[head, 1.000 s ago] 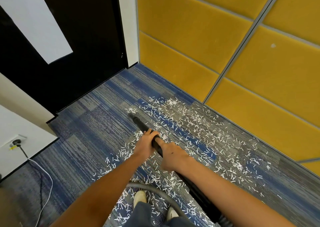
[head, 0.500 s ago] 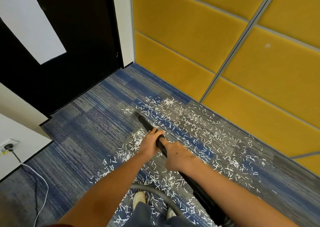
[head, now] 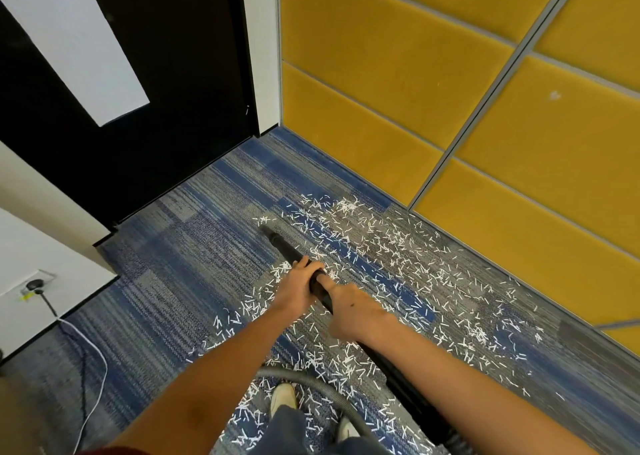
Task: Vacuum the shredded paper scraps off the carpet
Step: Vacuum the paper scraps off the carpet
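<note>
Black plastic fills both our hands: the vacuum wand (head: 289,252) slants away from us, its nozzle tip (head: 267,230) down at the carpet (head: 166,274) on the far left edge of the mess. Our left hand (head: 298,290) grips the wand forward, fingers curled over the top of the tube. Our right hand (head: 355,316) clamps it just behind, its fingers wrapped under and mostly out of sight. The grey hose (head: 311,387) loops across in front of our shoes (head: 283,394).

White paper scraps (head: 388,246) lie in a broad band over the blue-grey carpet, from around our feet out to the foot of the yellow wall panels (head: 398,101). They are thickest to the right of the nozzle and around our hands. By our reckoning most of the job is ahead of us; the bare carpet lies to the left, toward the black door (head: 173,115).

To do this pass well, we should hold the tip low against the pile and draw it in slow, overlapping lanes rightward into the scraps. Jabbing would likely scatter such light slivers. The left hand steers, the right feeds. We should also mind the hose, which could drag scraps about, and leave the strip along the wall for last.
</note>
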Demonstrator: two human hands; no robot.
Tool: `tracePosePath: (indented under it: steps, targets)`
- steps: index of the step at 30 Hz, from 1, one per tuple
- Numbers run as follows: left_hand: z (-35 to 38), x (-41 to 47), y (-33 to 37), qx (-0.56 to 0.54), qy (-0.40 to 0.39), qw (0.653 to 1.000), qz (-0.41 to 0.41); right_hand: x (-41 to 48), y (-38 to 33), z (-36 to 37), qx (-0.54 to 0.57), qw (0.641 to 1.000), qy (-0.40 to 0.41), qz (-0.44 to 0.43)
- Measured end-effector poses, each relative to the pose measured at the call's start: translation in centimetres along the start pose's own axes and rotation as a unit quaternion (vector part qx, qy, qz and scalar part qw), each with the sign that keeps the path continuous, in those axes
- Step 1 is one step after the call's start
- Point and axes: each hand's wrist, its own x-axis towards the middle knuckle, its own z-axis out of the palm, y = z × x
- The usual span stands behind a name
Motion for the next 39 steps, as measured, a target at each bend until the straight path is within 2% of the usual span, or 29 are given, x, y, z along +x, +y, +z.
tracePosePath:
  steps: [4, 13, 17, 21, 27, 39]
  targets:
    - [0.4, 1.1, 1.2, -0.001, 0.006, 1.0, 0.015, 0.2, 0.8, -0.6, 0.007, 1.0, 0.012, 0.011]
    - [0.3, 3.3, 0.4, -0.019, -0.037, 0.999, 0.03, 1.1, 0.4, -1.4, 0.02, 0.999, 0.018, 0.023]
    - [-0.4, 2.1, -1.0, 0.013, -0.017, 0.999, 0.027, 1.1, -0.8, -0.7, 0.008, 1.0, 0.002, 0.003]
    - [-0.7, 1.1, -2.7, -0.027, 0.004, 0.999, 0.031, 0.9, -2.1, -0.6, -0.014, 1.0, -0.008, -0.019]
    - [-1.9, 0.4, -4.8, -0.024, 0.037, 0.999, 0.01, 1.7, -3.8, -0.4, -0.008, 0.999, -0.011, -0.044]
    - [-1.4, 2.8, -2.3, -0.004, 0.001, 0.999, 0.036, 1.9, -2.2, -1.5, -0.003, 1.0, -0.002, 0.01]
